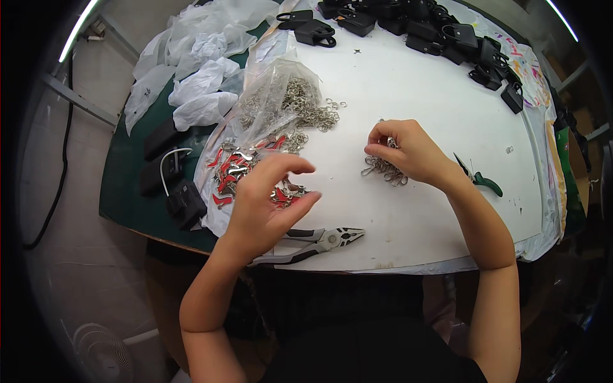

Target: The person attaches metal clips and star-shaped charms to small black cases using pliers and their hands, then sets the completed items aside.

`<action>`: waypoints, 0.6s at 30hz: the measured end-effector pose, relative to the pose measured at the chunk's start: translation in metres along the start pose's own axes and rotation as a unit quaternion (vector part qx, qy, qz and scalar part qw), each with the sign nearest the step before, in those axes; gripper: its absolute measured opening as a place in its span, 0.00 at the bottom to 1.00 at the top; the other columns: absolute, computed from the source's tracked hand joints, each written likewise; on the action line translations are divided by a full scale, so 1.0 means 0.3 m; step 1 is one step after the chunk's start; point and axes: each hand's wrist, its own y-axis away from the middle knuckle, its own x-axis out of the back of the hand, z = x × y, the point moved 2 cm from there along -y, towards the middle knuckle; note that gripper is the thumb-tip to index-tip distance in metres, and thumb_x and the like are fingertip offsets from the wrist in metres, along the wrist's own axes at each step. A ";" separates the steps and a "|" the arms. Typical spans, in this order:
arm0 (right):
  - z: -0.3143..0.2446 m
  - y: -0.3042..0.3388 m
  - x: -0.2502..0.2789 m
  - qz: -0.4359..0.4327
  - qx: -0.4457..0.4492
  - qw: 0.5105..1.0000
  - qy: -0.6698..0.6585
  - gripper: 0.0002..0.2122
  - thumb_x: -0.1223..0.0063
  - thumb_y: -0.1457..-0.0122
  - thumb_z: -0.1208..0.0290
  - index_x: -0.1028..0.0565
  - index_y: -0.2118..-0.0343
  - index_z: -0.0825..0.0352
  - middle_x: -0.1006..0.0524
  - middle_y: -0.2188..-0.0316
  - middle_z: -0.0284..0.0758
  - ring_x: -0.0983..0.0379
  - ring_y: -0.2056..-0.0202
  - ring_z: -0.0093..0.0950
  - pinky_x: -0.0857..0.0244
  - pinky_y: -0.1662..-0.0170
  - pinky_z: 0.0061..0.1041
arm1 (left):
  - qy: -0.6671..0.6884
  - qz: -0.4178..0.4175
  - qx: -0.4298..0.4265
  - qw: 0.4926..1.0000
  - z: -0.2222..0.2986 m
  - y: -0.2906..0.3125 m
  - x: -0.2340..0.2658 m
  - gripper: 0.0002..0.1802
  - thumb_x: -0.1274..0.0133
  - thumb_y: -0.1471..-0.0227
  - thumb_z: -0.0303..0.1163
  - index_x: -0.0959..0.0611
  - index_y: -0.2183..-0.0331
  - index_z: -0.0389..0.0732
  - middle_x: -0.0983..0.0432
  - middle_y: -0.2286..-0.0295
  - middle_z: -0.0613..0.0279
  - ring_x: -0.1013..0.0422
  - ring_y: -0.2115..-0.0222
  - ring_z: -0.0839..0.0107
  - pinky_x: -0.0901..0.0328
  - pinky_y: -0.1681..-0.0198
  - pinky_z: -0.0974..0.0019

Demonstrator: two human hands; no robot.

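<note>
My left hand (258,204) is open, thumb and fingers apart with nothing between them. It hovers over the right edge of a heap of small red and silver charms (237,169). My right hand (412,153) is closed in a pinch at the middle of the white board. Bits of silver metal show between its thumb and fingers. Below those fingers is a bunch of silver key-ring chains (383,168); the hand partly hides it, and I cannot tell how much of it is held. Grey-handled pliers (332,239) lie just right of my left wrist.
A clear plastic bag (271,96) spills silver rings and chains (313,117) onto the white board (440,223). Green-handled pliers (486,184) lie beyond my right forearm. Black boxy devices (424,32) crowd the far edge. White plastic bags (204,96) and a black adapter (185,204) sit at left.
</note>
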 end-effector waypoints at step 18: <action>0.044 0.239 0.004 0.074 -0.101 0.945 -0.301 0.05 0.44 0.44 0.79 0.21 0.64 0.71 0.19 0.70 0.33 0.23 0.68 0.20 0.28 0.63 0.20 | 0.023 -0.189 0.194 0.962 -0.088 -0.193 -0.260 0.11 0.39 0.51 0.27 0.17 0.64 0.34 0.22 0.73 0.64 0.27 0.71 0.76 0.33 0.65 0.73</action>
